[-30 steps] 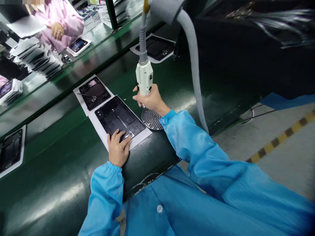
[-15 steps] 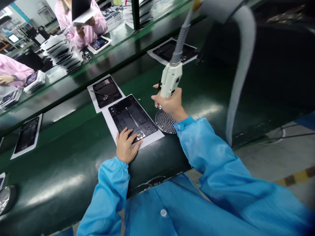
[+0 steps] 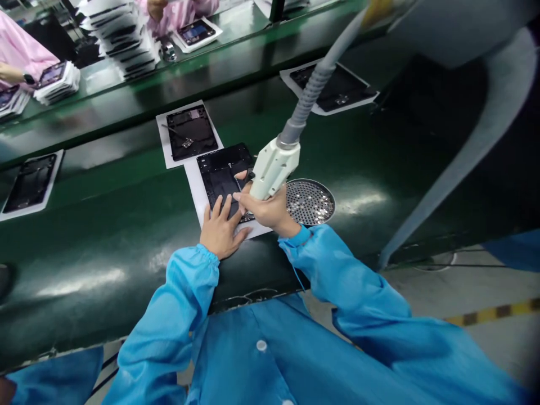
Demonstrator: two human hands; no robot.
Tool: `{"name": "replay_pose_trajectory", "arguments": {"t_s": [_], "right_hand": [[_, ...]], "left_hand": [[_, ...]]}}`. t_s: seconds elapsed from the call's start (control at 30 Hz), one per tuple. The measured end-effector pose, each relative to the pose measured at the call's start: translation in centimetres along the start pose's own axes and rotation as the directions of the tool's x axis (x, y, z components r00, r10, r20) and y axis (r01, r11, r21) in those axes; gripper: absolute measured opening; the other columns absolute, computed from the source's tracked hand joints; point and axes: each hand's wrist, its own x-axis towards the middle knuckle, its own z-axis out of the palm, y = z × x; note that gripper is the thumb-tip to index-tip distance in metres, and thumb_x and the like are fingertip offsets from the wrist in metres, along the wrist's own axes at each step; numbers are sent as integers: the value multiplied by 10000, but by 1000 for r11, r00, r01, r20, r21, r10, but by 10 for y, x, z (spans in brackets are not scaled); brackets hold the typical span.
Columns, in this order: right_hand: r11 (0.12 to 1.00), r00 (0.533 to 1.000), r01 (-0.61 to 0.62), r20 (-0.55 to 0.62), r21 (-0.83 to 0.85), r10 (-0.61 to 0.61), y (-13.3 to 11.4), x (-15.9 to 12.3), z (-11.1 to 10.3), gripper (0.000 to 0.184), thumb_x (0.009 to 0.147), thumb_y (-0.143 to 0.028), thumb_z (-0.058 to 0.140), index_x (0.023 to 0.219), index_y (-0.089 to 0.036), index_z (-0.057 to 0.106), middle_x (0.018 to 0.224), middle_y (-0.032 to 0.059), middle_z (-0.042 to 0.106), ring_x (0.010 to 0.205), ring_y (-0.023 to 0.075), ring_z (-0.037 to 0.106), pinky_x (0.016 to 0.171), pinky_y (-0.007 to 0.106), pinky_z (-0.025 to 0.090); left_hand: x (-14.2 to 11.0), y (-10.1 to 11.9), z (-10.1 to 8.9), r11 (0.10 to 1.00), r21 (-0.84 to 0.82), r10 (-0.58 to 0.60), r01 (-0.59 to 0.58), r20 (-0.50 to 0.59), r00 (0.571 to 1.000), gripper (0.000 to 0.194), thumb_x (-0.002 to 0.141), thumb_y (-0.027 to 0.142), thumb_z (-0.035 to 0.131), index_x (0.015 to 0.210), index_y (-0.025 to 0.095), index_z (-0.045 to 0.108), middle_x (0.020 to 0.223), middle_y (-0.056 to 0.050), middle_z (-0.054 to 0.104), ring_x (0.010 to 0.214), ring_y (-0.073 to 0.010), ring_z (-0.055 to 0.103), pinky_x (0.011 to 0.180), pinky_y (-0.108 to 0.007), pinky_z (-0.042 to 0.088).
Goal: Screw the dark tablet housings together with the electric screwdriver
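My right hand [image 3: 270, 211] is wrapped round a pale electric screwdriver [image 3: 276, 166] with a grey corrugated hose at its top. The tool's tip, hidden by my fingers, is over the near edge of a black tablet housing [image 3: 217, 180]. Under the housing lies a white sheet [image 3: 196, 183]. My left hand [image 3: 221, 230] rests with fingers spread on the near left part of the housing. Just right of my right hand sits a round perforated tray [image 3: 310, 199] scattered with small shiny pieces.
Another black housing [image 3: 192, 132] lies behind on its own sheet, with further ones at far left [image 3: 31, 183] and back right [image 3: 337, 87]. A grey hose [image 3: 459, 163] arches down at right. Across the bench, people in pink work beside stacked sheets [image 3: 122, 36].
My right hand has carried the screwdriver left and down from above the perforated tray onto the tablet housing. My left hand stays on the housing, and the camera view has shifted.
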Motion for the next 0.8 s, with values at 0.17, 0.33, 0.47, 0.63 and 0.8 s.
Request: {"name": "replay_pose_trajectory", "arguments": {"t_s": [0.17,0.33,0.47,0.63,0.8], "right_hand": [[996,997,69,24,-51,-68,7,-2,1,138,699,-204,692,723,-189,557,602,-27,586,571,124,591,760,370,552],[997,998,22,68,-74,-17,12,-4,2,128,706,-221,680,782,-192,582,555,-32,561,589,152,613,752,388,566],[994,995,15,97,-109,-4,11,-7,1,135,694,-232,682,767,-188,577,659,14,609,698,179,650,727,374,573],[995,995,10,100,-104,0,13,-8,1,153,695,-225,674,811,-189,581,618,-9,581,633,160,632,671,348,567],[1000,998,-5,67,-26,7,13,-2,0,278,700,-225,679,955,-195,573,536,-59,568,461,121,556,518,295,515]], "left_hand": [[1,2,-3,1000,10,-5,5,56,998,564,917,531,431,1384,220,486,1526,-127,337,1430,-370,221,1121,-604,229],[2,3,-2,1000,3,-17,17,66,998,568,918,536,427,1377,209,498,1522,-127,346,1431,-379,215,1125,-607,222],[2,4,-1,1000,-16,-19,21,66,998,562,915,531,443,1371,207,504,1531,-123,333,1436,-374,205,1132,-607,208],[1,4,0,1000,-14,-18,19,57,998,559,916,530,442,1368,206,506,1528,-121,339,1434,-375,210,1128,-609,213],[2,2,-1,1000,18,-11,10,54,998,578,917,546,426,1384,209,482,1528,-133,334,1429,-374,226,1117,-604,240]]}}
